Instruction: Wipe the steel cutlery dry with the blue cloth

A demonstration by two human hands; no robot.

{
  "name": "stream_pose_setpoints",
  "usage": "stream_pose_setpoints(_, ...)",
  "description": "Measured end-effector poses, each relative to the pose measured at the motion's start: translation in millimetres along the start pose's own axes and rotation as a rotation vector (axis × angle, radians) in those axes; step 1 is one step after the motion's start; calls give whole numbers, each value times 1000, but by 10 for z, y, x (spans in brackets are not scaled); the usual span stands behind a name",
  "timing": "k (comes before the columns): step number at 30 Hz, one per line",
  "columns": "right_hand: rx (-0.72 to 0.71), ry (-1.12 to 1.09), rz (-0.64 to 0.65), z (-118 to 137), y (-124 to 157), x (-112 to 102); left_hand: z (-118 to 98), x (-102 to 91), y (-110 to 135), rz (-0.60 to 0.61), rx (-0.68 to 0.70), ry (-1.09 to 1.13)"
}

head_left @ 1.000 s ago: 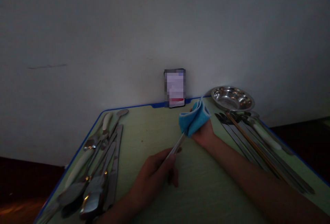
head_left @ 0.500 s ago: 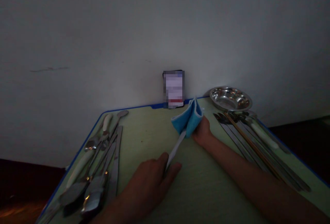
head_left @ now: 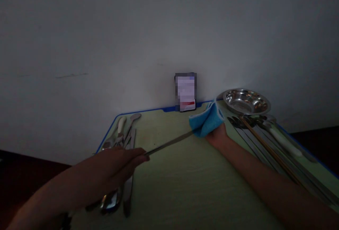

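My left hand point(head_left: 124, 161) pinches one end of a long, thin metal utensil point(head_left: 171, 141) between thumb and fingers. Its far end disappears into a folded blue cloth point(head_left: 210, 120) with pale edges, so I cannot tell what kind of cutlery it is. My right hand point(head_left: 218, 135) is closed around that cloth from the right, its fingers mostly hidden. Both hands are above the pale green table point(head_left: 169, 187). Beneath and beside my left forearm lies a pile of cutlery with spoons point(head_left: 109, 201) and a table knife point(head_left: 129, 187), partly covered by the arm.
A phone point(head_left: 186, 92) leans upright against the grey wall point(head_left: 132, 29) at the table's back edge. Back right stands a shiny steel bowl point(head_left: 246, 102). Chopsticks point(head_left: 267, 149) and several metal utensils, plus a white-handled one point(head_left: 286, 140), lie along the right side.
My left hand has moved left, drawing the utensil further out of the cloth and turning it flatter. My right hand still grips the cloth. The view has shifted slightly left.
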State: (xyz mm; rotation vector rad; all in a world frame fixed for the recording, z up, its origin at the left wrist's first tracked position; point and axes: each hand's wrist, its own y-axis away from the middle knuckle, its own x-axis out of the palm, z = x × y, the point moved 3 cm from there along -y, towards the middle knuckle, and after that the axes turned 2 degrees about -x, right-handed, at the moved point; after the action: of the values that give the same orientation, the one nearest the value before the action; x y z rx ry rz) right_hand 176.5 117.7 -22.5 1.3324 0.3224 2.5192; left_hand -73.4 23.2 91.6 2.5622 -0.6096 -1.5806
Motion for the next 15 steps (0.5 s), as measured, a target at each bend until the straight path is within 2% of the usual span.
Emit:
stream_pose_setpoints(2,-6,-6,-14,6,8,-2,50,-75,28,100,-8,-34)
stream_pose_setpoints(6,3,-34,-8,9,1,-19,179,-238,9,45,-111,-4)
stream_pose_setpoints(8,9,-28,-5,6,-6,-34,215,-219,-71,51,-116,74)
stream_pose_setpoints(9,10,-20,-6,4,-7,-41,223,-159,-126,113,-133,138)
stream_pose_setpoints(11,18,-5,3,0,-4,-45,195,-11,-256,139,-132,257)
stream_pose_setpoints(15,44,11,23,-9,24,-21,44,329,-444,26,-78,262)
